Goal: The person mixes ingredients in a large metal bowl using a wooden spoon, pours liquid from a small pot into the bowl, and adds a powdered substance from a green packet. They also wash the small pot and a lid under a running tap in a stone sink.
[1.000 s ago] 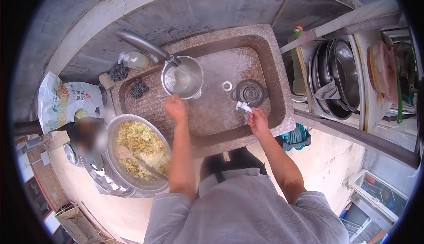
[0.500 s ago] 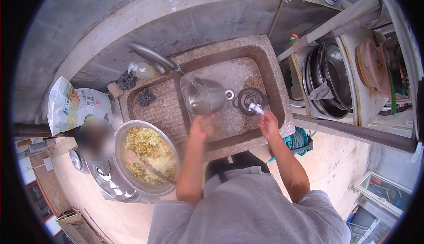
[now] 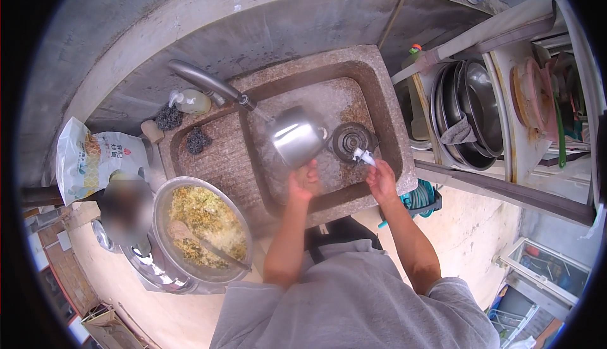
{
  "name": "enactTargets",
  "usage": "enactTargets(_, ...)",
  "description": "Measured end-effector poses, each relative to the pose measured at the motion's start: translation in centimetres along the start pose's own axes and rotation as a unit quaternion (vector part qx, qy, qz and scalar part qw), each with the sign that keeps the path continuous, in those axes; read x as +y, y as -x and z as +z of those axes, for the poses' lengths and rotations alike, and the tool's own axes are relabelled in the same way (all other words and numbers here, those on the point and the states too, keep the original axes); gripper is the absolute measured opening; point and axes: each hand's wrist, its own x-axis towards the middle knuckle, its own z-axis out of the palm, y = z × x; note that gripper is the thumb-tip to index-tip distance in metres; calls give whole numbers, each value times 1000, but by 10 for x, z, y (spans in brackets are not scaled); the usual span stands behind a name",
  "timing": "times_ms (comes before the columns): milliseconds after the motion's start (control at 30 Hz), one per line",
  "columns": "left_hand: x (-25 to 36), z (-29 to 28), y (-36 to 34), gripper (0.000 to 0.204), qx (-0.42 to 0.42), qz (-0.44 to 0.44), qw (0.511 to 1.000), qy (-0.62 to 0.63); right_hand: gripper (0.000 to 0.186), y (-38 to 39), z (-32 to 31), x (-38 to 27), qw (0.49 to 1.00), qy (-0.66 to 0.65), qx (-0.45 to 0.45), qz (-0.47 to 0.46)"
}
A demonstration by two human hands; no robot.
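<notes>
In the stone sink [image 3: 329,205], my left hand [image 3: 306,179] grips the lower edge of a tilted stainless steel bowl [image 3: 296,138]. The bowl is below the faucet [image 3: 212,82], its shiny outer side showing. My right hand [image 3: 382,181] pinches a small white plastic stem with metallic blade-like tips [image 3: 363,155], perhaps a chopper blade. Just beyond that piece, a round dark lid-like disc [image 3: 352,139] with concentric rings lies on the sink floor. The fingers of my left hand are partly hidden by the bowl.
Left of the sink stands a large bowl [image 3: 162,248] of chopped yellow-green food with a wooden spoon [image 3: 205,243]. A soap bottle [image 3: 193,101], steel scrubbers [image 3: 198,139] and a white bag [image 3: 95,159] are nearby. A rack [image 3: 499,121] holds metal basins at right.
My left hand has turned the steel bowl, so its shiny outside now shows more. The right hand still holds the white piece, almost in the same place. The view has shifted slightly.
</notes>
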Motion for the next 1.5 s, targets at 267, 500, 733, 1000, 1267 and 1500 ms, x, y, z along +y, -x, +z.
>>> enactTargets(267, 33, 37, -39, 41, -63, 77, 993, 61, 8, -4, -10, 5, 1000, 0, 10, 2)
enactTargets(500, 40, 48, -44, 40, -160, 80, 981, 80, 7, -3, -12, 11, 1000, -7, 6, 10)
enactTargets(733, 31, 36, 9, 48, 89, 20, 986, -140, 6, -6, -25, 9, 1000, -28, 4, 5)
enactTargets(1000, 36, 122, 23, 18, 341, 147, 760, -533, 8, -7, -34, 2, 999, -31, 18, 2)
enactTargets(1267, 55, 124, 35, 29, 302, 275, 418, -812, 9, -9, -32, 0, 999, -37, 22, 9)
enactTargets(1500, 71, 162, 33, 18, 245, 332, 216, -885, 8, -17, -34, -3, 999, -31, 19, 13)
